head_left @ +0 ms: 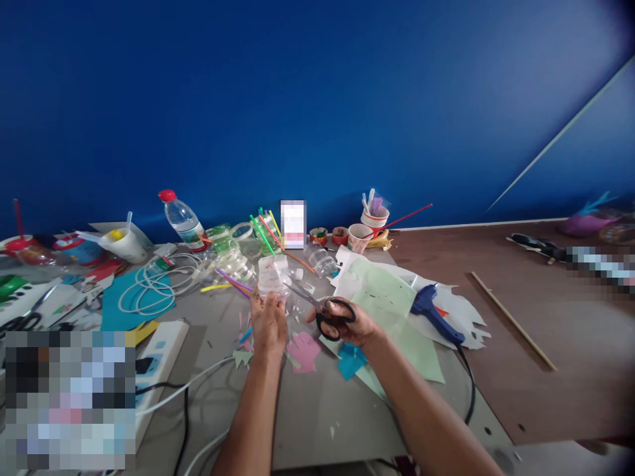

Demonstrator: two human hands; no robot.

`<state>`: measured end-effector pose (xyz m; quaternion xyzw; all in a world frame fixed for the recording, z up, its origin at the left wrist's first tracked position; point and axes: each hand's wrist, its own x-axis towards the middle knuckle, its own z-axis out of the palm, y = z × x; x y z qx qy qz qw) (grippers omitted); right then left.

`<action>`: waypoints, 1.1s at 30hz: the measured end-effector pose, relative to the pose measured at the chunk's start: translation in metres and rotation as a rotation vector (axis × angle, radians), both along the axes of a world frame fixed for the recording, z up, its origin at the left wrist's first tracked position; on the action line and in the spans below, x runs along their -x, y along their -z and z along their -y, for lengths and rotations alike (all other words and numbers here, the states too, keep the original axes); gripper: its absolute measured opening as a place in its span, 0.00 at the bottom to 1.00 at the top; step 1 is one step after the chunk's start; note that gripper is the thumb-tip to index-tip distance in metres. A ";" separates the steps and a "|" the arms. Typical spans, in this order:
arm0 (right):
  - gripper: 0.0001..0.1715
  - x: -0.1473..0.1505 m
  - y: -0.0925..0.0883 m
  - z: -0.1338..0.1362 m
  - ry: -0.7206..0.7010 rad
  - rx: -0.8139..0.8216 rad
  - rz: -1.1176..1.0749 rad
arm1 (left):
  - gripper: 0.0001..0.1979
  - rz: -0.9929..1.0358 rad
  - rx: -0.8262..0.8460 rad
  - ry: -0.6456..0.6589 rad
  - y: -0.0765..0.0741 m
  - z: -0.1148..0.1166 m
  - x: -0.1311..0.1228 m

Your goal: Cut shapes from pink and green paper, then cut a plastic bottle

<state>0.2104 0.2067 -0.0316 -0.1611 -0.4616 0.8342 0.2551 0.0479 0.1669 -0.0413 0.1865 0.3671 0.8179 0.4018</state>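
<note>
My left hand (pixel 269 320) is closed round the lower part of a clear plastic container (pixel 272 274) and holds it upright above the table. Fingers of my right hand (pixel 347 320) pass through the black handles of a pair of scissors (pixel 310 297). The blades are parted and point left, with their tips at the container's right side. Beneath the hands lie a pink paper cutout (pixel 303 352) and a blue paper piece (pixel 351 361).
A blue glue gun (pixel 436 314) rests on green and white paper sheets (pixel 391 301) at the right. Behind stand a red-capped bottle (pixel 182 221), straws and paper cups (pixel 359 238). A power strip (pixel 161 360) with cables lies left; a wooden stick (pixel 513 320) lies far right.
</note>
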 end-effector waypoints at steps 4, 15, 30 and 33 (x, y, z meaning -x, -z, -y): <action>0.33 -0.001 -0.002 0.000 -0.038 0.009 -0.002 | 0.25 -0.028 -0.020 -0.046 -0.001 -0.001 0.000; 0.34 -0.005 0.002 -0.003 -0.123 0.106 0.008 | 0.26 -0.067 -0.021 -0.037 0.004 -0.004 0.003; 0.31 -0.003 -0.003 -0.003 0.121 0.059 -0.061 | 0.29 -0.150 0.097 -0.067 0.010 -0.002 0.001; 0.31 -0.002 -0.004 -0.007 0.364 0.046 -0.135 | 0.33 -0.226 0.207 -0.129 0.013 -0.001 0.000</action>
